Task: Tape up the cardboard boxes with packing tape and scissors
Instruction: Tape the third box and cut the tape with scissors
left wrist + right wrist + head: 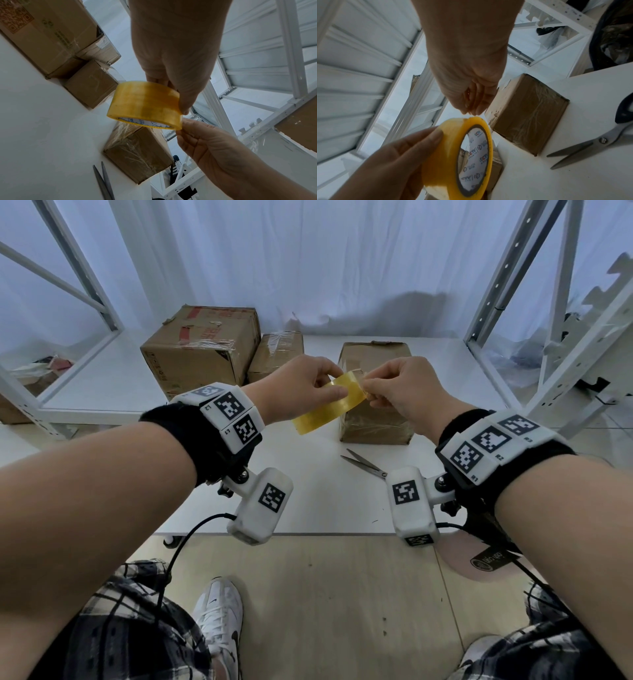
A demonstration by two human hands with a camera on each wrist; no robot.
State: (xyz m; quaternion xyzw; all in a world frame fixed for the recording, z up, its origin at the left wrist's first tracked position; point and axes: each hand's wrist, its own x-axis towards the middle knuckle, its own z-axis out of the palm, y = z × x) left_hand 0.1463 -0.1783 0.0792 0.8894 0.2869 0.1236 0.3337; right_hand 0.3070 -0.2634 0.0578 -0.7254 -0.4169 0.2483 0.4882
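Left hand (301, 386) gripping tape roll (327, 409); right hand (406, 386) pinching at its rim. Best: find free end by nail, peel slow and square, roll held steady.

The tape roll's (447, 159) inner core carries a repeated "CTV" logo. The left wrist band (227, 419) reads "L2" and "L1"; the right wrist band (493, 446) reads "R1", "R2", "R3".

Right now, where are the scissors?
In the head view the scissors lie open on the white table, in front of the nearest box, under the right hand.
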